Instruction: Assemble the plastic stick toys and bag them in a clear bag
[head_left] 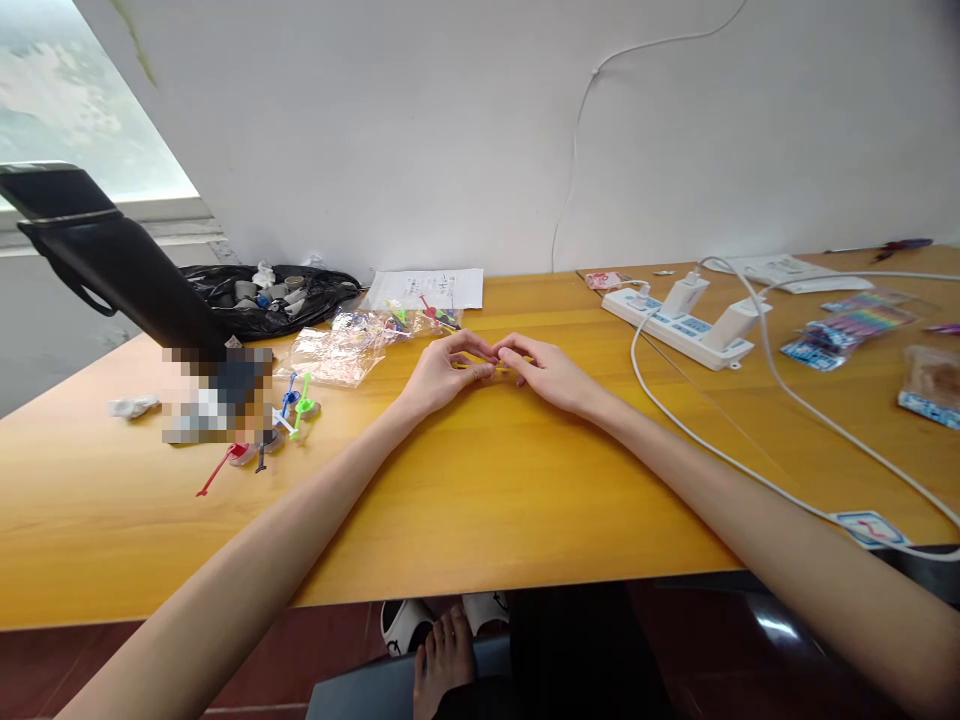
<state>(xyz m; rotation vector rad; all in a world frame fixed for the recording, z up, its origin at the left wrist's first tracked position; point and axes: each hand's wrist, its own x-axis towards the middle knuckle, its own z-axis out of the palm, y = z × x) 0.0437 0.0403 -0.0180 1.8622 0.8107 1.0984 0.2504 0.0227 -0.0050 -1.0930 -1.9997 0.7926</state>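
Over the middle of the wooden table [480,500], my left hand [442,372] and my right hand [553,374] meet at the fingertips. Both are closed in a pinch, thumbs and fingers curled toward each other. A thin yellowish bit seems to show between the fingertips, too small to name. Left of my left hand stand small plastic pieces with long arms: a green one [303,405], a blue one [289,397], a red one [219,468] and a dark one [261,455]. A clear plastic bag [330,357] lies behind them.
A white power strip [675,330] with plugged-in chargers and a looping white cable [825,420] lies at the right. Colourful packets [847,325] lie beyond. At the left are a tilted black case [127,260] and a black rubbish bag [330,290]; paper [457,288] lies by the wall.
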